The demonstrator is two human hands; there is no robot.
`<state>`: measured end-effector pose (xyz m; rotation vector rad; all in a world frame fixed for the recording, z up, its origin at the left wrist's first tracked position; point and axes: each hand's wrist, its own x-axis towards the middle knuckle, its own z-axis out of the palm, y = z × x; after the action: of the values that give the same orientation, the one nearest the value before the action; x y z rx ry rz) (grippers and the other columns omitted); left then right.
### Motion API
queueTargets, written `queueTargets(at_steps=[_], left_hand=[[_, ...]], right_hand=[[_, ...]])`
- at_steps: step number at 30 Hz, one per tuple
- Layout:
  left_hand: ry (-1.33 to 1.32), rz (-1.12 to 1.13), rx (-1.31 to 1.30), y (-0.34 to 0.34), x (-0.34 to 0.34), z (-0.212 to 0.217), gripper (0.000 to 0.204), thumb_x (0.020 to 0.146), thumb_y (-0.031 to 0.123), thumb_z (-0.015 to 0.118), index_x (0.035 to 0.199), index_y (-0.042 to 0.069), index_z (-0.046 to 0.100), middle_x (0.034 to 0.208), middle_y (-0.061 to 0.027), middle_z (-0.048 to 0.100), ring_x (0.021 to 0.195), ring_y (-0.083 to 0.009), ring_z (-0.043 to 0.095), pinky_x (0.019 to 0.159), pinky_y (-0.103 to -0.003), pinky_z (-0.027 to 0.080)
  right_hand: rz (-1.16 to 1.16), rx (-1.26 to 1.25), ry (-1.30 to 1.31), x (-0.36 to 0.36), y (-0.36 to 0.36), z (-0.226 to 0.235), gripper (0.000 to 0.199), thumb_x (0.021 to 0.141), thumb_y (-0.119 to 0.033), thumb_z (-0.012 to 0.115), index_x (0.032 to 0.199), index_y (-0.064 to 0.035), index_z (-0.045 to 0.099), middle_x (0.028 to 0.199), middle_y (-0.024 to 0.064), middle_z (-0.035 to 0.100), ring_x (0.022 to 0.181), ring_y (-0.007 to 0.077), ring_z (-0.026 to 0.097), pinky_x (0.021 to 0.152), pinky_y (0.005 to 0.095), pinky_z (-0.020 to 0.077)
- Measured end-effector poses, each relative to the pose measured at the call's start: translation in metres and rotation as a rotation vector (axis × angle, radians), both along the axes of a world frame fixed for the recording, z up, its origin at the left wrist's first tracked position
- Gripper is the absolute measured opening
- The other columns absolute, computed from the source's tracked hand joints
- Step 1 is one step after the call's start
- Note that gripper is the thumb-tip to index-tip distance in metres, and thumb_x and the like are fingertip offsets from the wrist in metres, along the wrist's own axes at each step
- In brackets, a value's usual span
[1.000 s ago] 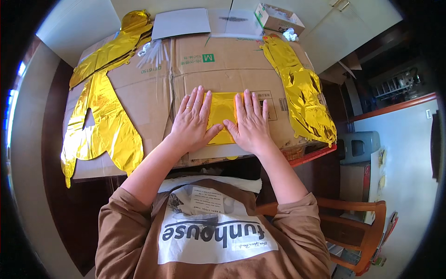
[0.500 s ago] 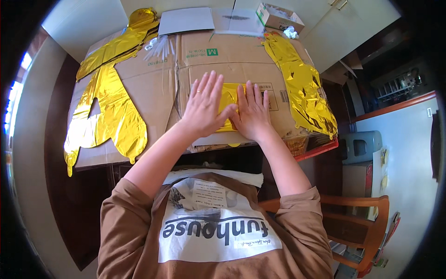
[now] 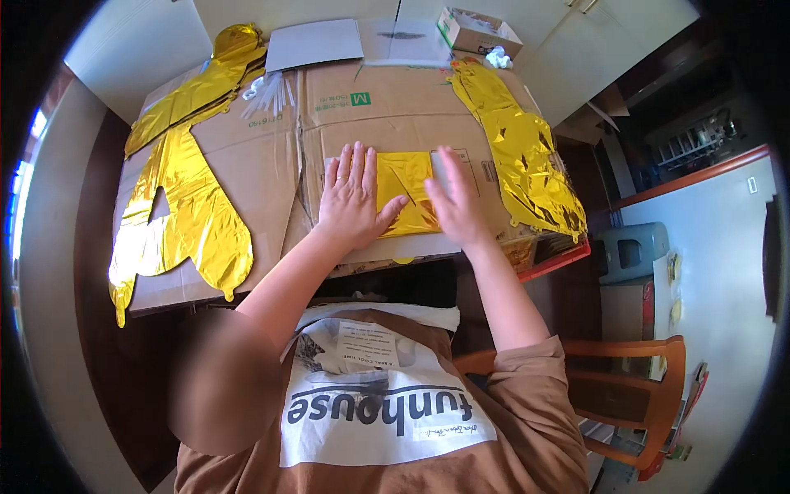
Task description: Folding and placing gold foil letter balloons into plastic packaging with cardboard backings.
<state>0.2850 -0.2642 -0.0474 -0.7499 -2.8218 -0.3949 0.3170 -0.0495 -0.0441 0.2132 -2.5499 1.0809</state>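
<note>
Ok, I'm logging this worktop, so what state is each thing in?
Gold foil rectangle: flat, creased.
Left hand: palm down, thumb across the foil.
Right hand: fingers extended, blurred, at the foil's right edge; contact unclear.
A-shaped gold foil balloon: flat, uninflated.
Upper-left gold foil balloons: layered, uninflated.
Right-side gold foil balloon: uninflated, wrinkled.
Cardboard: spread flat, creased.
Clear plastic straws: loose, fanned out.
Box: open-topped.

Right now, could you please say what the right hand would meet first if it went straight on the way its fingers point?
Across the cardboard, the right hand would probably first meet the pale flat sheet at the far side, though the hand's height is unclear.
</note>
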Motion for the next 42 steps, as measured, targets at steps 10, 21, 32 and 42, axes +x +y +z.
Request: queueTargets(at_steps=[10,21,32,42], left_hand=[[-0.032,0.017,-0.029,0.002,0.001,0.006,0.094,0.097,0.066,0.039,0.156,-0.006,0.023,0.162,-0.0275,0.024,0.153,-0.0409,0.017,0.124,-0.052,0.01],[-0.017,-0.024,-0.038,-0.003,0.002,0.009,0.095,0.096,0.067,0.043,0.155,-0.006,0.027,0.161,-0.0273,0.027,0.152,-0.0414,0.022,0.123,-0.053,0.012],[-0.059,-0.01,-0.155,0.001,0.007,0.021,0.096,0.095,0.068,0.043,0.156,-0.004,0.025,0.162,-0.0242,0.027,0.153,-0.0379,0.021,0.124,-0.054,0.011],[-0.099,0.022,-0.205,0.006,0.01,0.03,0.097,0.094,0.069,0.043,0.157,-0.003,0.025,0.164,-0.0223,0.025,0.154,-0.0362,0.019,0.124,-0.054,0.009]], right_hand=[[-0.273,-0.283,-0.649,0.089,0.021,0.048,0.028,0.095,-0.026,0.07,0.093,0.0013,0.069,0.079,0.0091,0.072,0.065,0.0123,0.069,0.057,0.0262,0.0526],[-0.396,-0.917,-0.63,0.128,-0.019,0.01,0.026,0.098,-0.027,0.068,0.095,-0.0011,0.068,0.084,0.0094,0.074,0.068,0.0139,0.071,0.058,0.0237,0.0517],[-0.407,-1.066,-0.647,0.124,-0.018,0.014,0.023,0.099,-0.025,0.066,0.097,-0.0024,0.067,0.084,0.011,0.074,0.067,0.0149,0.07,0.058,0.0244,0.053],[-0.396,-1.189,-0.656,0.126,-0.001,0.015,0.02,0.098,-0.024,0.067,0.1,-0.004,0.063,0.085,0.0142,0.074,0.068,0.0179,0.072,0.058,0.0263,0.0557]])
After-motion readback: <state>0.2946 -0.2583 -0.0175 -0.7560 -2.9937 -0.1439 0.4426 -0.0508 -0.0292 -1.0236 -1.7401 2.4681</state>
